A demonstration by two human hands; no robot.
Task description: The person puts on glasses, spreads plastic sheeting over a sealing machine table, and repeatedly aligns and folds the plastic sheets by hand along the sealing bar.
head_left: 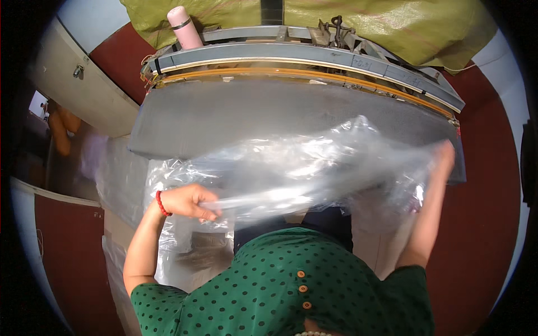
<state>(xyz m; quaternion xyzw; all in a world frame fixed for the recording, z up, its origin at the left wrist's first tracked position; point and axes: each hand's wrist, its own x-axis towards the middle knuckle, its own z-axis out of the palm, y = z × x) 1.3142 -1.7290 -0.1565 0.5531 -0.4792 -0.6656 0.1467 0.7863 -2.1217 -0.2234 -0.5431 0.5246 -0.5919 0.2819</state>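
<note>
Clear, crinkled plastic makes up the large bag [314, 168] stretched between both hands in front of the person's chest, above the near edge of a grey padded work surface [224, 117]. The film is glossy and partly blurred, billowing upward in the middle so that the grey pad shows through it.

At the bag's left end, the left hand [188, 201] is clenched on a gathered fold of the film, fingers curled around it; a red bead bracelet [161, 203] sits on that wrist. At the right end, the right hand [444, 157] is raised and lies behind the plastic, blurred; it appears to grip the bag's edge, though the fingers cannot be made out clearly.

Below the bag, more clear plastic bags [168, 246] lie heaped by the person's left side, over something pale that cannot be identified. The person wears a green dotted top with small orange buttons [302, 289].

Beyond the grey pad runs a long metal machine frame [314, 56] with an orange strip along its front. A pink flask [184, 25] stands upright at the frame's left end, and a yellow-green woven sheet [392, 28] covers what lies behind. Dark red floor [482, 224] shows to the right.
</note>
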